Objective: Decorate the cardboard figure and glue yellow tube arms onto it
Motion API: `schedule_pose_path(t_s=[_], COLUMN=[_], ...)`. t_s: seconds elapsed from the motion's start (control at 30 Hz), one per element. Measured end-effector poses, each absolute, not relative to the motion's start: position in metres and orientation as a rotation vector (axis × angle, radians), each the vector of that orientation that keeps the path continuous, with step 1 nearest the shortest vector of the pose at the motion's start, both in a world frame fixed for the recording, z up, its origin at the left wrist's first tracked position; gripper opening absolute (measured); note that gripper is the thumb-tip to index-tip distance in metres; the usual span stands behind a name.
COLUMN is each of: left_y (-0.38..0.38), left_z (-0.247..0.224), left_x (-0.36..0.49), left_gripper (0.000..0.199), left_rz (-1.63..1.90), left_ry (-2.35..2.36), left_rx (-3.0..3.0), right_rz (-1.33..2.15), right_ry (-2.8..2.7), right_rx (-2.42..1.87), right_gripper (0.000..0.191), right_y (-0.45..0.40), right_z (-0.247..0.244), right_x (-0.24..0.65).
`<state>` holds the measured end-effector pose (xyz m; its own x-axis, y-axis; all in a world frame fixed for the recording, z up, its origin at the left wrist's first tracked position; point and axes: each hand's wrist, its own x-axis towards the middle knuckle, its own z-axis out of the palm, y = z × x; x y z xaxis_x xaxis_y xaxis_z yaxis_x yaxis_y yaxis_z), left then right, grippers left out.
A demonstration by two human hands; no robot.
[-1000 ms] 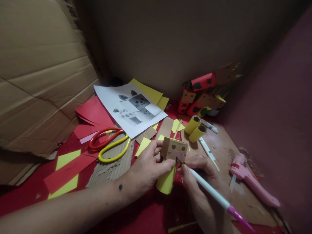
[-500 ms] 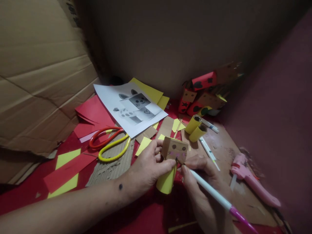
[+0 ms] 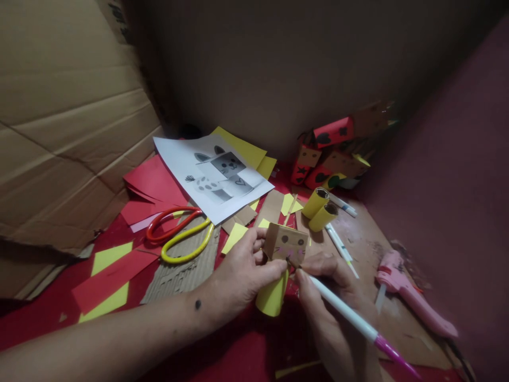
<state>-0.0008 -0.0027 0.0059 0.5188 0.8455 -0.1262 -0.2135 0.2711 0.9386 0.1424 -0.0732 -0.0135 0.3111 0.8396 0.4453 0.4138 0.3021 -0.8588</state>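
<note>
My left hand (image 3: 242,265) is closed around a small cardboard animal figure (image 3: 287,244), thumb pressed just below its head. The figure has a brown boxy head with drawn eyes, whiskers and pinkish marks, and a yellow tube body. Between the fingers of my right hand (image 3: 338,297) is a felt-tip pen (image 3: 345,306), white with a magenta end. Its tip is close to the lower edge of the head; my fingers hide whether it touches. Behind the figure stand two yellow-covered tubes (image 3: 318,207).
Scissors with red and yellow handles (image 3: 186,241) lie left, partly under a printed animal picture (image 3: 222,175). A pink glue gun (image 3: 411,292) rests on cardboard at right. More pens (image 3: 338,241) and finished red figures (image 3: 332,132) sit behind. A large cardboard sheet (image 3: 71,127) rises at left.
Almost nothing differs. The head of the figure has shifted very slightly to the right in my left hand; the pen stays near its lower edge.
</note>
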Motion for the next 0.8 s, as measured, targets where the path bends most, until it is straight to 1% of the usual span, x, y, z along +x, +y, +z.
schedule_pose_path(t_s=[0.2, 0.53, 0.8], left_y=[-0.003, -0.004, -0.004], left_z=[0.005, 0.003, 0.002], left_x=[-0.001, 0.000, -0.001], left_gripper=[0.041, 0.040, 0.038], left_rz=[0.821, 0.822, 0.833], left_ry=[0.715, 0.682, 0.685], left_rx=[1.064, 1.031, 1.020], right_rz=[0.521, 0.564, 0.591], right_ry=[-1.300, -1.239, -1.196], right_rx=[-1.288, -1.106, -1.154], right_gripper=[0.007, 0.012, 0.011], right_y=[-0.072, -0.068, -0.075], right_z=[-0.019, -0.010, -0.004], right_x=[0.144, 0.139, 0.139])
